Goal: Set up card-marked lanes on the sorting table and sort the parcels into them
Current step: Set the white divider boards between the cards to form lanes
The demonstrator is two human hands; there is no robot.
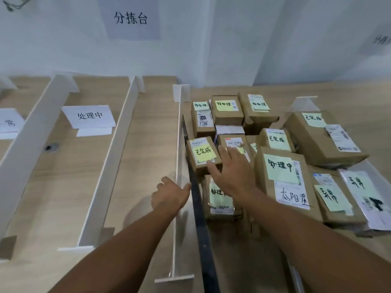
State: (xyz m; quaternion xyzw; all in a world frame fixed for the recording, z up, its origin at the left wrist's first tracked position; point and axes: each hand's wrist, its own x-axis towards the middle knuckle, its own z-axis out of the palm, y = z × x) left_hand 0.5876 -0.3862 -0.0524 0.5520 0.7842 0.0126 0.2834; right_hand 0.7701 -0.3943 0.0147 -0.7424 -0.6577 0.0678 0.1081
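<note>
Several brown cardboard parcels with yellow-green handwritten notes lie crowded on the right half of the table. My right hand (229, 172) reaches over them with fingers spread and straight, its thumb beside a small parcel (201, 154). My left hand (169, 194) sits at a thin white divider (178, 157), thumb against its right face and fingers on its left; how firmly it holds is unclear. A folded white card (88, 117) with black characters stands in the lane to the left. Another card (9, 123) shows partly at the far left.
Two more white dividers (112, 157) (31, 132) split the wooden table (146, 157) into lanes. A dark strip (201, 218) runs along the parcel pile's left side. A paper sign (131, 17) hangs on the wall behind. A large parcel (281, 176) lies close to my right forearm.
</note>
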